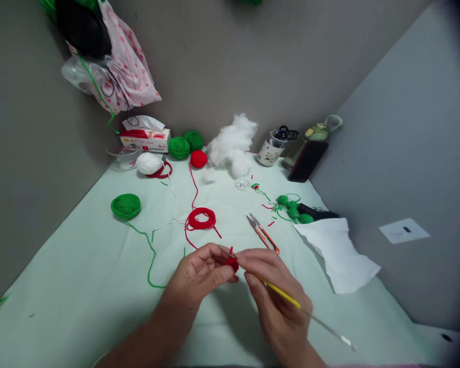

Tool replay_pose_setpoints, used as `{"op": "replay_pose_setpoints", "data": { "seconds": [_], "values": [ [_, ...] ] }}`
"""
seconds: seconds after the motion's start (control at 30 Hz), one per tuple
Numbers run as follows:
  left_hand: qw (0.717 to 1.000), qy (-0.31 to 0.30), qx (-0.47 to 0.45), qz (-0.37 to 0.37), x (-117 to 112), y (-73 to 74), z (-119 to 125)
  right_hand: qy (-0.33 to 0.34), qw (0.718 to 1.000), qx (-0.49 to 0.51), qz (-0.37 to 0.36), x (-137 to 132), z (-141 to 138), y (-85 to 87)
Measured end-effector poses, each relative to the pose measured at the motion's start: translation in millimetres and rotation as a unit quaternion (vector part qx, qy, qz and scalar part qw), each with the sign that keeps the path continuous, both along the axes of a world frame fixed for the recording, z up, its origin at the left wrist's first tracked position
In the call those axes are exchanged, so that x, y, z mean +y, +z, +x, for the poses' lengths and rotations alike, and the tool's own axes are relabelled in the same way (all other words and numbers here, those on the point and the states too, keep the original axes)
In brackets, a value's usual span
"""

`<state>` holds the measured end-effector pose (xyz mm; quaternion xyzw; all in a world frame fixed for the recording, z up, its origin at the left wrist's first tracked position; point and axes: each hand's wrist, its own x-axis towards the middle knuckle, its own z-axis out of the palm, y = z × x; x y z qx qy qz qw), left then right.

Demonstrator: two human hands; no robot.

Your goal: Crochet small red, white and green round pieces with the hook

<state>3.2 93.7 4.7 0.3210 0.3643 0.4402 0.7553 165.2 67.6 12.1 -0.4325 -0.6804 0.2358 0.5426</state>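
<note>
Between the fingers of my left hand (205,271) is a small red crochet piece (232,263), pinched at its edge. My right hand (278,289) grips a crochet hook (283,294) with a yellow handle, its metal shaft slanting down to the right. The hook's working tip meets the red piece, though fingers partly hide the contact. Red yarn runs from a loose coil (201,219) on the table toward my left hand. Orange-handled thread snips (263,234) lie just beyond my right hand, blades pointing away.
At the left sits a green yarn ball (126,206) with a trailing strand. Along the back stand a tissue box (145,140), a red yarn ball (198,159), white stuffing (233,143), a pen cup (270,149) and a phone (308,161). White paper (339,250) lies at the right.
</note>
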Motion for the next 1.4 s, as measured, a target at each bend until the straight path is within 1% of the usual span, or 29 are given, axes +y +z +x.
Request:
{"op": "replay_pose_setpoints", "data": {
  "seconds": [0.13,0.27,0.33,0.4,0.47,0.53,0.57,0.63,0.67,0.7,0.77,0.8,0.83,0.87,0.9,0.93,0.97,1.03,1.1,1.17,1.2,1.23,1.3,1.4],
  "values": [
    [0.999,0.028,0.022,0.017,-0.9,-4.4,0.6,-0.022,0.992,0.104,-0.072,8.0,-2.3,-7.3],
    [0.997,0.048,0.056,0.030,-4.1,-7.8,2.2,-0.004,0.970,0.184,-0.160,11.4,-1.2,-17.3],
    [0.994,0.064,0.077,0.039,-5.2,-9.2,4.2,0.014,0.967,0.196,-0.164,10.5,-0.9,-18.7],
    [0.993,0.069,0.084,0.041,-5.5,-10.2,6.8,0.029,0.974,0.178,-0.138,9.2,-0.8,-16.9],
    [0.995,0.053,0.075,0.037,-5.0,-10.2,8.2,0.029,0.983,0.141,-0.116,8.8,0.9,-13.7],
    [0.996,0.012,0.080,0.041,-3.8,-8.6,5.7,0.024,0.985,0.124,-0.115,10.0,5.7,-11.0],
    [0.994,-0.013,0.096,0.052,-2.6,-7.1,2.0,0.029,0.983,0.135,-0.122,11.2,9.5,-10.0],
    [0.981,-0.064,0.157,0.093,1.9,-2.6,-12.1,0.061,0.969,0.195,-0.136,14.0,19.8,-7.9],
    [0.969,-0.085,0.200,0.121,5.8,0.4,-22.5,0.084,0.959,0.228,-0.143,15.2,25.9,-6.5],
    [0.956,-0.089,0.238,0.145,11.1,3.6,-34.7,0.105,0.950,0.256,-0.146,16.1,32.2,-4.7],
    [0.921,-0.059,0.327,0.202,26.7,9.7,-61.9,0.142,0.935,0.287,-0.150,16.8,44.2,-0.2],
    [0.893,-0.040,0.379,0.238,36.8,11.9,-75.0,0.152,0.931,0.295,-0.150,16.7,49.0,2.0],
    [0.857,-0.018,0.435,0.278,47.9,13.2,-86.3,0.159,0.929,0.298,-0.151,16.3,52.6,4.0],
    [0.809,0.002,0.496,0.315,59.5,13.3,-95.0,0.159,0.927,0.302,-0.154,15.9,54.7,5.6],
    [0.752,0.005,0.563,0.343,70.8,11.9,-100.6,0.157,0.926,0.306,-0.158,15.5,55.4,6.7],
    [0.699,-0.013,0.622,0.354,81.3,9.2,-102.9,0.153,0.923,0.311,-0.165,15.3,54.7,7.2],
    [0.686,-0.037,0.634,0.355,90.5,5.2,-102.2,0.149,0.920,0.316,-0.175,15.3,53.0,7.1],
    [0.681,-0.067,0.637,0.356,104.8,-5.0,-94.5,0.148,0.916,0.320,-0.189,15.8,48.3,5.9],
    [0.686,-0.084,0.631,0.352,114.5,-14.5,-85.4,0.154,0.917,0.312,-0.193,16.5,44.6,3.8],
    [0.698,-0.088,0.620,0.347,122.5,-18.7,-82.5,0.157,0.920,0.301,-0.197,17.0,43.7,1.3],
    [0.707,-0.084,0.612,0.345,126.5,-17.7,-84.6,0.156,0.921,0.298,-0.199,17.2,44.4,0.0],
    [0.717,-0.076,0.603,0.341,130.5,-14.4,-88.8,0.155,0.921,0.295,-0.201,17.3,45.5,-1.3],
    [0.743,-0.041,0.581,0.330,137.6,-1.7,-101.4,0.152,0.920,0.296,-0.207,17.4,48.1,-3.7],
    [0.796,0.000,0.516,0.317,140.8,26.8,-118.7,0.148,0.908,0.322,-0.224,17.2,50.4,-6.0]
  ]
}}
